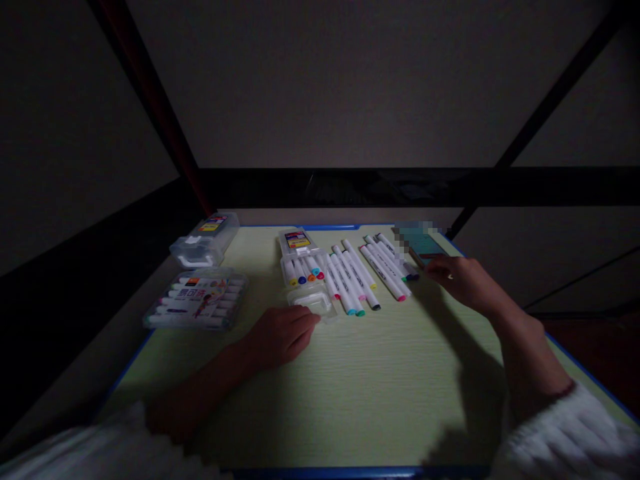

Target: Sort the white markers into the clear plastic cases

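My left hand [286, 337] is closed, with its fingertips at the near edge of a clear plastic lid [311, 300]. This lid lies in front of a clear marker case [296, 243] that holds several white markers with coloured ends. My right hand [463, 279] has its fingers pinched together beside the lower end of a phone-like flat device [423, 241]. Whatever sits between those fingers, if anything, is too dark to make out. Between the hands, several loose white markers [353, 277] lie side by side, and a second group of white markers [384, 267] is nearer my right hand.
A clear case full of markers [197, 300] lies at the table's left edge. Behind it stands another clear plastic case [206, 240] with a label. The pale table [360, 393] has a blue rim, and a wall [340, 93] rises behind it. The light is dim.
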`<state>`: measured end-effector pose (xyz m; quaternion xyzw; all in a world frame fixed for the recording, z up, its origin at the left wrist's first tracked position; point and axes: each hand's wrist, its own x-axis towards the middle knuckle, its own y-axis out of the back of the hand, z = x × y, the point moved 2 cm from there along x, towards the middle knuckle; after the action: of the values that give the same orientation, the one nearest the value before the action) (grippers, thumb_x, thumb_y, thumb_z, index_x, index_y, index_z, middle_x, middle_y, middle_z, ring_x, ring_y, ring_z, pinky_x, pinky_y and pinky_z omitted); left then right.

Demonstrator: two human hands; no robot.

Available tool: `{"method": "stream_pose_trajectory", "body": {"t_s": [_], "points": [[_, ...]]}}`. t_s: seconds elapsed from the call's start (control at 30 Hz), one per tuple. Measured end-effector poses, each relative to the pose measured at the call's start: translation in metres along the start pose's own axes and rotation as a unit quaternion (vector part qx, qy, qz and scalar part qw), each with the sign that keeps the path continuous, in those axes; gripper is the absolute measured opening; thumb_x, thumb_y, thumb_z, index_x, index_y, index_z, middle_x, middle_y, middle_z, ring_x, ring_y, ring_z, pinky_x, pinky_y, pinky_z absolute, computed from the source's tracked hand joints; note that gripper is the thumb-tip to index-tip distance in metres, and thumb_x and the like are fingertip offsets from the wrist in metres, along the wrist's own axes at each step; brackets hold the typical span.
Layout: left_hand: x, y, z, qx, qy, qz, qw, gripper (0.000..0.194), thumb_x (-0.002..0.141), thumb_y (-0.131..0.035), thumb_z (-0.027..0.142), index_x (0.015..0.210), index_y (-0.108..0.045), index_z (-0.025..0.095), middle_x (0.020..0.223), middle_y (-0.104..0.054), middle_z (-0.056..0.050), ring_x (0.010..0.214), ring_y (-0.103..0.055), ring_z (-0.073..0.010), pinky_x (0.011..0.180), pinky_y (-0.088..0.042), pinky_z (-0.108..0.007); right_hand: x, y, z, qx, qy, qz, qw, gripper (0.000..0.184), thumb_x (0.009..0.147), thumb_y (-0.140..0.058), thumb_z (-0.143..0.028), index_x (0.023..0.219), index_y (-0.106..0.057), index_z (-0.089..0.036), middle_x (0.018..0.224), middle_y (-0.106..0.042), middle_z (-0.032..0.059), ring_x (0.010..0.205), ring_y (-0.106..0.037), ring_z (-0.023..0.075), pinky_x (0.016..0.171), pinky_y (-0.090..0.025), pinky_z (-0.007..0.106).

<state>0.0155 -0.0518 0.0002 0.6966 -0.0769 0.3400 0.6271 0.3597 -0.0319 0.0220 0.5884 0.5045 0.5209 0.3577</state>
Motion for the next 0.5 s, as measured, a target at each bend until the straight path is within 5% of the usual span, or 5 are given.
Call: {"method": "stream_pose_trajectory", "body": {"t_s": [0.5], "points": [[0.0007, 0.0007, 0.0, -0.02, 0.001, 0.001, 1.0, 0.019, 0.087, -0.04, 0.013, 0.094, -0.057, 0.012, 0.079, -0.066, -0.006, 0.068, -0.062, -0.0127, 0.059, -0.049, -0.021, 0.0011, -0.004, -0.0041, 0.003, 0.021, -0.034, 0.999, 0.017, 0.076, -0.046, -0.015, 0.072, -0.063, -0.016, 0.069, -0.067, 0.0072, 0.061, -0.061, 0.0182, 0.055, -0.039, 0.025]]}}
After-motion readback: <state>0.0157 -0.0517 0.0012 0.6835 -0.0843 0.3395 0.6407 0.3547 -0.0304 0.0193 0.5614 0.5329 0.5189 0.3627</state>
